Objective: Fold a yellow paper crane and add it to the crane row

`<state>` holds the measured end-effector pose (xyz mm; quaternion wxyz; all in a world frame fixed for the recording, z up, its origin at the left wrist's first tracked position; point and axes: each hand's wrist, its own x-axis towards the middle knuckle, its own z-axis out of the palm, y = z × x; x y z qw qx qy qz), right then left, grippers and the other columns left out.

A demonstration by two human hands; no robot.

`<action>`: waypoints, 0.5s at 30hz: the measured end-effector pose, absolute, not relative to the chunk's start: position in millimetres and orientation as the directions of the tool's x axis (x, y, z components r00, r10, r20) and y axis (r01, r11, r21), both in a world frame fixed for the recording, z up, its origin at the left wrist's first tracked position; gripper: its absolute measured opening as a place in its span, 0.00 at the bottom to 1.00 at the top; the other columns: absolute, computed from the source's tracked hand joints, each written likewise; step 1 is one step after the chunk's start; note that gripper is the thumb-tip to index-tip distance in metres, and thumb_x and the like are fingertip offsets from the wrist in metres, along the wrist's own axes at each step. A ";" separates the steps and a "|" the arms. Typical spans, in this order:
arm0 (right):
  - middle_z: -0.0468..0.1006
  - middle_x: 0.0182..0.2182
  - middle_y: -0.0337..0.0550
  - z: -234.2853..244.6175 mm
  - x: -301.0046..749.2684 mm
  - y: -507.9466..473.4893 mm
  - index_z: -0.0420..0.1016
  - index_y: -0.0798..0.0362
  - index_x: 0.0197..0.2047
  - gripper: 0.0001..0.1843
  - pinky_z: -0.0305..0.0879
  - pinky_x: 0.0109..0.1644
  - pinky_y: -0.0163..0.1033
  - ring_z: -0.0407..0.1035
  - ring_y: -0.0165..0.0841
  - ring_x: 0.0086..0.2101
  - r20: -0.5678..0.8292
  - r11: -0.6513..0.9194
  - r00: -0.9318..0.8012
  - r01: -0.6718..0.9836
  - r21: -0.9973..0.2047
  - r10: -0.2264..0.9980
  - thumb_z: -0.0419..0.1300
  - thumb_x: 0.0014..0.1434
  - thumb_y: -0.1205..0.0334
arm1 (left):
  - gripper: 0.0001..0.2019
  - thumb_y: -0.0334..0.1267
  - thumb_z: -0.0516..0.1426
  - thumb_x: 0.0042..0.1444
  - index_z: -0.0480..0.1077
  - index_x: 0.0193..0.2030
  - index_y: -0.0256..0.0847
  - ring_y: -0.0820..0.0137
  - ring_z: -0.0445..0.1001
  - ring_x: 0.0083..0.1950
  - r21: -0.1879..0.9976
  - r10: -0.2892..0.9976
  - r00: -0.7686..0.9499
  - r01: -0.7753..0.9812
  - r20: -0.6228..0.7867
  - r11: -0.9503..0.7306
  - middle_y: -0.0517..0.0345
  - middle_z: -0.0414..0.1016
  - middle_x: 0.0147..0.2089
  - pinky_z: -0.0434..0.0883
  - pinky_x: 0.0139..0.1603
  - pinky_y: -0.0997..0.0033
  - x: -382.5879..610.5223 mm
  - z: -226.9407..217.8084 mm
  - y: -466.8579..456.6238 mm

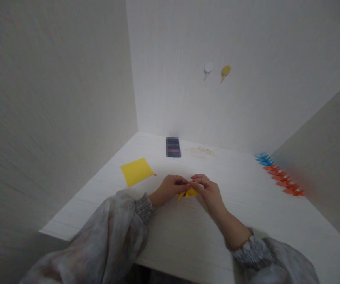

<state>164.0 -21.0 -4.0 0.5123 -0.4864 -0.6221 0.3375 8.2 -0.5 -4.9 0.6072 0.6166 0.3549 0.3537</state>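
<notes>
My left hand [171, 187] and my right hand [208, 189] meet over the middle of the white table [247, 221]. Both pinch a small folded yellow paper [190, 193] between them, fingers closed on it, just above the tabletop. Most of the paper is hidden by my fingers; only its lower folded corners show. A flat stack of yellow paper squares [136, 171] lies to the left of my left hand, apart from it.
A row of folded paper pieces, blue ones [263, 159] at the far end and orange ones [284, 180] nearer, runs along the right wall. A dark blurred card [173, 147] lies near the back wall. Two hooks, white [208, 69] and yellow [225, 72], stick to the wall.
</notes>
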 end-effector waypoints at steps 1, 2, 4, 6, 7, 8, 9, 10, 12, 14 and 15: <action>0.70 0.34 0.42 -4.2 164.4 -21.1 0.74 0.50 0.23 0.05 0.61 0.40 0.39 0.65 0.35 0.37 0.303 0.293 -0.001 0.251 -0.923 0.953 0.60 0.45 0.59 | 0.16 0.45 0.58 0.42 0.71 0.31 0.32 0.77 0.65 0.24 1.000 0.867 0.499 0.008 0.002 -0.007 0.57 0.71 0.25 0.62 0.25 0.78 8.2 -5.3 -0.5; 0.70 0.34 0.42 -4.5 164.7 -21.0 0.75 0.50 0.23 0.05 0.61 0.40 0.39 0.65 0.35 0.37 0.296 0.287 -0.001 0.238 -0.928 0.955 0.60 0.45 0.59 | 0.15 0.45 0.58 0.42 0.71 0.31 0.32 0.77 0.64 0.24 1.000 0.865 0.501 0.006 0.000 -0.004 0.57 0.70 0.25 0.61 0.25 0.78 8.3 -5.9 -0.4; 0.70 0.34 0.42 -5.5 165.0 -20.8 0.75 0.50 0.23 0.05 0.62 0.39 0.39 0.65 0.34 0.37 0.282 0.277 -0.005 0.207 -0.938 0.959 0.60 0.45 0.59 | 0.15 0.45 0.58 0.42 0.71 0.31 0.32 0.77 0.64 0.23 1.000 0.861 0.509 -0.001 0.007 -0.008 0.57 0.70 0.24 0.61 0.25 0.78 8.3 -7.2 0.0; 0.70 0.34 0.42 -6.5 165.4 -20.4 0.75 0.50 0.23 0.05 0.62 0.39 0.39 0.65 0.34 0.37 0.272 0.270 -0.014 0.176 -0.947 0.962 0.60 0.45 0.59 | 0.15 0.45 0.57 0.42 0.71 0.31 0.33 0.77 0.64 0.23 1.000 0.856 0.517 -0.001 0.018 -0.021 0.57 0.70 0.24 0.62 0.25 0.78 8.3 -8.4 0.5; 0.70 0.34 0.42 -6.9 165.5 -20.2 0.75 0.50 0.23 0.05 0.62 0.39 0.39 0.65 0.34 0.37 0.266 0.265 -0.017 0.166 -0.950 0.964 0.60 0.45 0.59 | 0.15 0.45 0.57 0.43 0.71 0.31 0.33 0.77 0.64 0.23 1.000 0.854 0.520 0.005 0.021 -0.028 0.57 0.70 0.24 0.62 0.25 0.78 8.2 -8.8 0.7; 0.70 0.35 0.42 -7.0 165.7 -20.1 0.75 0.50 0.23 0.05 0.62 0.39 0.39 0.65 0.35 0.37 0.261 0.261 -0.020 0.158 -0.952 0.965 0.60 0.45 0.59 | 0.15 0.45 0.57 0.43 0.71 0.31 0.33 0.77 0.64 0.23 0.999 0.854 0.519 0.014 0.022 -0.035 0.57 0.70 0.24 0.62 0.25 0.78 8.2 -8.9 0.9; 0.71 0.35 0.42 -6.9 165.8 -20.1 0.75 0.50 0.23 0.05 0.62 0.39 0.39 0.65 0.35 0.37 0.254 0.254 -0.021 0.151 -0.955 0.967 0.60 0.45 0.59 | 0.15 0.45 0.57 0.42 0.71 0.31 0.33 0.77 0.64 0.23 0.999 0.856 0.516 0.024 0.022 -0.039 0.57 0.70 0.24 0.61 0.25 0.78 8.0 -8.6 0.9; 0.71 0.35 0.43 -6.4 165.8 -20.3 0.75 0.51 0.23 0.05 0.62 0.39 0.39 0.65 0.35 0.37 0.246 0.247 -0.023 0.146 -0.958 0.969 0.60 0.45 0.59 | 0.15 0.45 0.58 0.42 0.71 0.31 0.33 0.77 0.64 0.23 0.999 0.858 0.513 0.031 0.019 -0.041 0.57 0.70 0.24 0.61 0.25 0.78 7.9 -8.1 0.9; 0.72 0.35 0.43 -4.9 165.4 -21.3 0.76 0.51 0.23 0.06 0.62 0.39 0.39 0.66 0.35 0.37 0.224 0.225 -0.024 0.131 -0.965 0.974 0.59 0.46 0.59 | 0.15 0.45 0.58 0.42 0.72 0.31 0.33 0.77 0.65 0.24 0.999 0.861 0.508 0.036 0.014 -0.037 0.57 0.71 0.25 0.62 0.25 0.78 7.6 -6.3 0.5; 0.73 0.35 0.43 -3.2 164.4 -22.8 0.76 0.51 0.25 0.08 0.62 0.39 0.39 0.66 0.35 0.36 0.195 0.197 -0.023 0.100 -0.975 0.980 0.58 0.47 0.58 | 0.16 0.45 0.58 0.42 0.72 0.31 0.33 0.77 0.65 0.24 0.999 0.863 0.505 0.034 0.010 -0.032 0.57 0.71 0.26 0.62 0.25 0.78 7.4 -4.2 -0.1; 0.73 0.35 0.43 -2.4 163.7 -23.5 0.76 0.51 0.26 0.08 0.62 0.39 0.39 0.67 0.35 0.36 0.179 0.181 -0.022 0.078 -0.980 0.984 0.57 0.48 0.58 | 0.16 0.45 0.58 0.42 0.72 0.32 0.33 0.77 0.65 0.24 0.999 0.863 0.505 0.035 0.010 -0.032 0.57 0.71 0.25 0.62 0.25 0.78 7.3 -3.3 -0.4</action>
